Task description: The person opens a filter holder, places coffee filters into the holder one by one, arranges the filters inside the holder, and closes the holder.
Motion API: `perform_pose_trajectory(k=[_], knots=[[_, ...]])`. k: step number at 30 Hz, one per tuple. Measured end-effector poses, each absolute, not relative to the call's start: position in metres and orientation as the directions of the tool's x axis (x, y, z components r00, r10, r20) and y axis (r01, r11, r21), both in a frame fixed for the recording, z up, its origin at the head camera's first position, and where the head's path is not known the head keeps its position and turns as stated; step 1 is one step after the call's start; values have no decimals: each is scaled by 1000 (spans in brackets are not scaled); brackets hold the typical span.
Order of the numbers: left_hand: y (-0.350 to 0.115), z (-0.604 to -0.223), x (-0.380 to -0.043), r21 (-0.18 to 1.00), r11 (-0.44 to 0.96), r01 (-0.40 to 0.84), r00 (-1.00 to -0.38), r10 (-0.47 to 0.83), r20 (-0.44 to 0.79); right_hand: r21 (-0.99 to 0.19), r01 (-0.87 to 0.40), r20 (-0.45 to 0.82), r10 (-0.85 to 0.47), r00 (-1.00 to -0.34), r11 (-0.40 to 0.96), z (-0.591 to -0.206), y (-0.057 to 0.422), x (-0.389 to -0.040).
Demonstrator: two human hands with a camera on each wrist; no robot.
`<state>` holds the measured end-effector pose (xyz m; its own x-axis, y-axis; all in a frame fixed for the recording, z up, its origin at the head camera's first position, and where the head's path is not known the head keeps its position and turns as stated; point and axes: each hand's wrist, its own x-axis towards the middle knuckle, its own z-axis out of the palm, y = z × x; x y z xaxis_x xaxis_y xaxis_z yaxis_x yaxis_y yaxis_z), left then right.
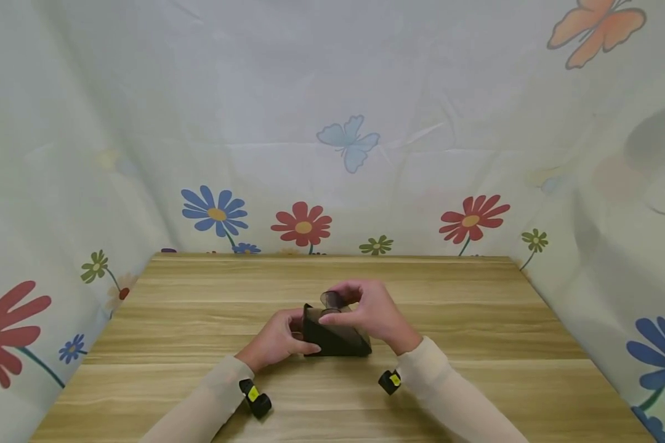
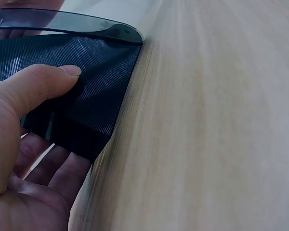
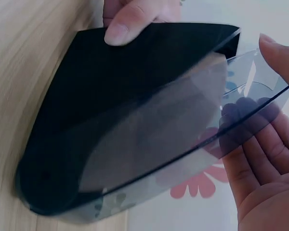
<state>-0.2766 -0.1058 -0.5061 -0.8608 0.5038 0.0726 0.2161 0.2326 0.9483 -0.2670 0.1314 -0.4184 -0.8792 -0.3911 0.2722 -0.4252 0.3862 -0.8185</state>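
Note:
A black, wedge-shaped box (image 1: 335, 337) with a ribbed side stands on the wooden table, between both hands. Its tinted see-through lid (image 3: 183, 139) is swung up from the body on a rounded pivot end, leaving a gap. My left hand (image 1: 279, 337) grips the box's left end; in the left wrist view the thumb presses the ribbed side and the fingers go beneath the end. My right hand (image 1: 374, 311) holds the free end of the lid, thumb on one side and fingers seen through the plastic. Whatever the box contains cannot be made out.
The wood-grain table (image 1: 449, 295) extends around the box on all sides. Behind and beside it hangs a pale cloth (image 1: 421, 92) printed with flowers and butterflies. Small black devices with yellow marks sit at the left wrist (image 1: 255, 399) and right wrist (image 1: 390, 381).

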Motion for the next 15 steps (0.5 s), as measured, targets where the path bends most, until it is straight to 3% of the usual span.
perform_pose_trajectory(k=[15], knots=[[-106,-506,-277,938,253,238,-865,495,86,-752,-458,272,-410,-871,474,-426,108,-265]])
